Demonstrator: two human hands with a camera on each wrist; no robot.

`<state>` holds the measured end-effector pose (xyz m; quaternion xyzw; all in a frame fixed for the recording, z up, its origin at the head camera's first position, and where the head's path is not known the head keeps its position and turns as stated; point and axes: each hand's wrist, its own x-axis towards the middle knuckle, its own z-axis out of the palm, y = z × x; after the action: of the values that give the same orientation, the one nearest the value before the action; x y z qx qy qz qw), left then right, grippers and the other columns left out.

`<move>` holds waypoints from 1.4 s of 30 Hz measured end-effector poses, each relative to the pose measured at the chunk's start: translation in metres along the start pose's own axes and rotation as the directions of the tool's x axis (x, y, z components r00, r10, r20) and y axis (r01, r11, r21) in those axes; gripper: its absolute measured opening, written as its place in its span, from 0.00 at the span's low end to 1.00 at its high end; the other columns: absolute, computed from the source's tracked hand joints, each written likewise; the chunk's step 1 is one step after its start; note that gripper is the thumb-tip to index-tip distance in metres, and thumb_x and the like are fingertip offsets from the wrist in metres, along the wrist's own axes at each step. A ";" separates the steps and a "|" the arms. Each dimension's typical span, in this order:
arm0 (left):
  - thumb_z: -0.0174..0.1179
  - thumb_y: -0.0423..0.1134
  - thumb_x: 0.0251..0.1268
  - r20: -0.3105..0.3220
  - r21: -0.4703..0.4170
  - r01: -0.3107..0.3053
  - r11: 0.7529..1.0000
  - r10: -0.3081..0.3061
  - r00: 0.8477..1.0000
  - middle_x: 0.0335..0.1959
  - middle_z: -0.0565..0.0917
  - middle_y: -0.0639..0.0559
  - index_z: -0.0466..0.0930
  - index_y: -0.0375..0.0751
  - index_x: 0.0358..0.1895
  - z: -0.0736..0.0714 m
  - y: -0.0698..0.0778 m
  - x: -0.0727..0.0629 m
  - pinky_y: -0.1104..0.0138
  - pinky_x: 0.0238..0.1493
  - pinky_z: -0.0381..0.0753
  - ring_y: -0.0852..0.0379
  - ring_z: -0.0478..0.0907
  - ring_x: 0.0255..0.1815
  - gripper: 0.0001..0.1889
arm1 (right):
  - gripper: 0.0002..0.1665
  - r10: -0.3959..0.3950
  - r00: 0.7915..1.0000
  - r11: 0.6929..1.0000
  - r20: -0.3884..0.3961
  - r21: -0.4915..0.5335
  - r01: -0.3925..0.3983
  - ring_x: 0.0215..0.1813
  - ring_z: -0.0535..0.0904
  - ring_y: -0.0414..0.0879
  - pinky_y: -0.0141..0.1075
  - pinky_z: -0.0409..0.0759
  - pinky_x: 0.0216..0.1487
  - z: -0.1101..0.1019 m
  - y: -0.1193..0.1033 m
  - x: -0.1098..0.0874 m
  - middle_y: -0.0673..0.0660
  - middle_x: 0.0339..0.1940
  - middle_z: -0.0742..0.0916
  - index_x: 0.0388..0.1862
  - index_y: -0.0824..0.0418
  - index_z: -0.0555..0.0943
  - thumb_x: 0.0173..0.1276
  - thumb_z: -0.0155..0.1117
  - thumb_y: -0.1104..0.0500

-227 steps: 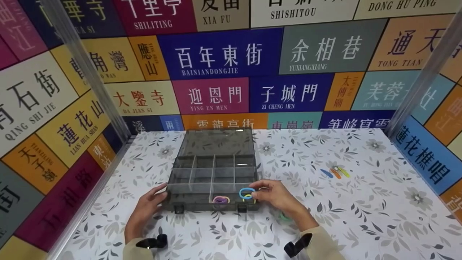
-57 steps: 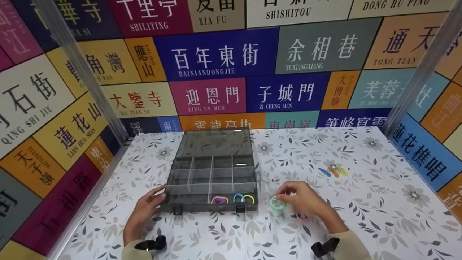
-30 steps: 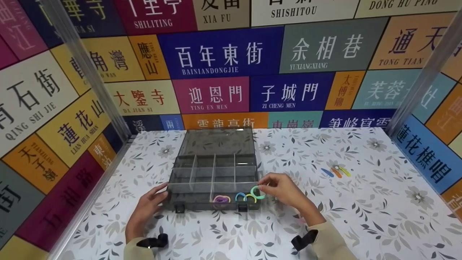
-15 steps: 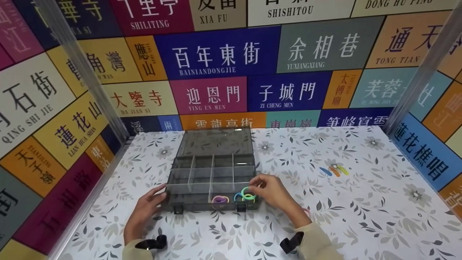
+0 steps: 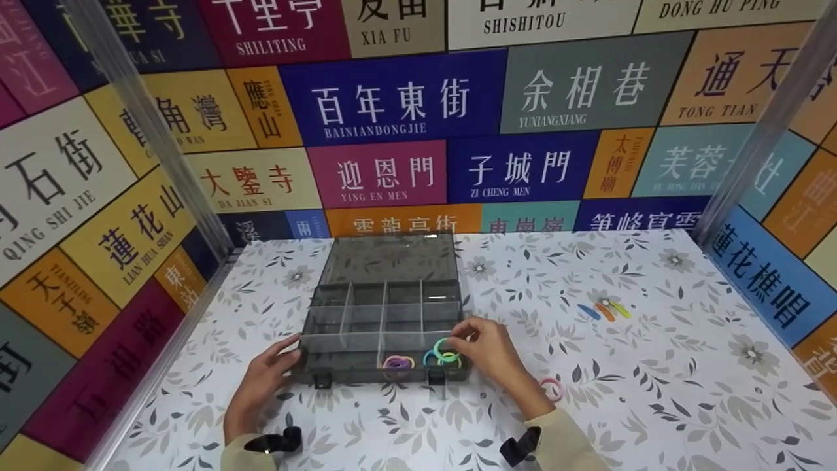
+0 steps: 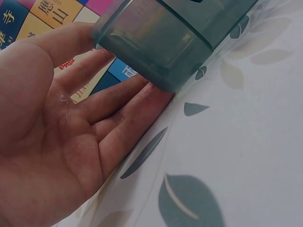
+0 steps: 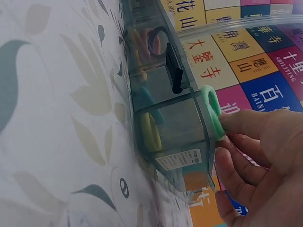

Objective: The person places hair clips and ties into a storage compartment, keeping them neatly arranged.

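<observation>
A smoky transparent compartment box (image 5: 343, 359) lies with its lid raised at the back. My left hand (image 5: 261, 373) rests at its left side; in the left wrist view its fingers, fairly straight, touch the box corner. Above the front right compartment, my right hand (image 5: 489, 347) pinches a green hair tie (image 7: 213, 111) between thumb and fingertips. Inside that compartment sit a blue hair tie (image 7: 150, 104) and a yellow hair tie (image 7: 150, 132). Purple and other coloured hair ties (image 5: 397, 362) lie left of them, beyond a divider.
A pink hair tie (image 5: 560, 390) lies on the floral tablecloth (image 5: 654, 392) beside the right forearm. Farther right are blue, orange and yellow hair clips (image 5: 605, 311). Walls covered with coloured signs (image 5: 392, 98) stand behind and at both sides.
The blue hair tie was set into the front right compartment. My right hand then picked up the green one from the table and carried it left over the box. The left hand stayed put.
</observation>
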<state>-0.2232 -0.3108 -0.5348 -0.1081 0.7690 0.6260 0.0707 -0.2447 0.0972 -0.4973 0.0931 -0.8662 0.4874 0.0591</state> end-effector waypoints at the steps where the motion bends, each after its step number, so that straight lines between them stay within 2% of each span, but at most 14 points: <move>1: 0.57 0.47 0.75 0.001 0.004 0.000 1.000 0.000 1.000 0.78 0.62 0.36 0.63 0.47 0.77 0.000 0.000 0.000 0.42 0.71 0.69 0.37 0.62 0.77 0.30 | 0.04 0.004 1.000 1.000 -0.003 0.000 -0.004 0.32 0.78 0.40 0.29 0.76 0.34 0.000 0.000 0.000 0.49 0.28 0.88 0.30 0.56 0.87 0.59 0.76 0.60; 10: 0.58 0.48 0.75 0.001 0.023 0.014 1.000 -0.014 1.000 0.78 0.62 0.37 0.64 0.48 0.77 0.000 0.002 0.001 0.43 0.71 0.70 0.36 0.62 0.77 0.30 | 0.03 0.066 0.998 0.997 0.004 0.034 -0.066 0.32 0.80 0.40 0.30 0.78 0.31 -0.004 0.002 -0.001 0.51 0.31 0.89 0.32 0.55 0.87 0.60 0.75 0.60; 17: 0.58 0.48 0.74 -0.009 0.016 0.005 1.000 -0.005 1.000 0.77 0.64 0.36 0.65 0.48 0.76 0.000 0.001 -0.001 0.44 0.70 0.71 0.37 0.63 0.76 0.30 | 0.06 0.021 0.998 0.999 0.055 0.041 -0.024 0.33 0.81 0.41 0.29 0.78 0.33 -0.018 0.003 -0.005 0.52 0.34 0.90 0.36 0.55 0.88 0.60 0.76 0.57; 22: 0.57 0.48 0.75 0.010 0.028 0.003 1.000 -0.004 1.000 0.79 0.60 0.37 0.64 0.49 0.77 -0.001 0.000 -0.002 0.42 0.71 0.69 0.35 0.59 0.78 0.30 | 0.14 0.005 0.991 0.996 0.134 0.085 -0.017 0.35 0.82 0.42 0.30 0.79 0.34 -0.034 0.003 -0.014 0.55 0.39 0.90 0.44 0.57 0.88 0.62 0.75 0.53; 30: 0.56 0.48 0.75 0.005 0.035 0.004 0.999 -0.004 1.000 0.79 0.60 0.39 0.64 0.51 0.76 -0.001 0.002 0.000 0.44 0.71 0.71 0.38 0.59 0.79 0.29 | 0.21 -0.074 0.954 0.981 0.292 0.192 0.017 0.54 0.82 0.53 0.35 0.81 0.53 -0.068 0.013 -0.033 0.58 0.59 0.85 0.58 0.57 0.83 0.67 0.71 0.54; 37: 0.58 0.49 0.75 -0.002 0.027 -0.006 1.000 0.006 1.000 0.78 0.62 0.39 0.65 0.50 0.76 0.000 0.003 0.001 0.45 0.70 0.72 0.38 0.62 0.77 0.30 | 0.25 -0.205 0.930 0.963 0.307 0.232 0.135 0.56 0.81 0.40 0.38 0.81 0.58 -0.088 0.031 -0.037 0.60 0.63 0.83 0.64 0.57 0.79 0.68 0.70 0.60; 42: 0.57 0.48 0.75 -0.006 0.022 0.003 1.000 -0.003 1.000 0.79 0.62 0.40 0.65 0.50 0.76 0.000 0.001 0.000 0.45 0.70 0.73 0.39 0.62 0.77 0.29 | 0.27 -0.218 0.928 0.969 0.301 0.182 0.169 0.57 0.79 0.33 0.37 0.80 0.57 -0.102 0.047 -0.040 0.57 0.62 0.85 0.65 0.52 0.79 0.66 0.71 0.60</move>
<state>-0.2237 -0.3112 -0.5338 -0.1105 0.7759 0.6171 0.0705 -0.2145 0.2126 -0.4910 0.2601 -0.8108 0.5227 -0.0410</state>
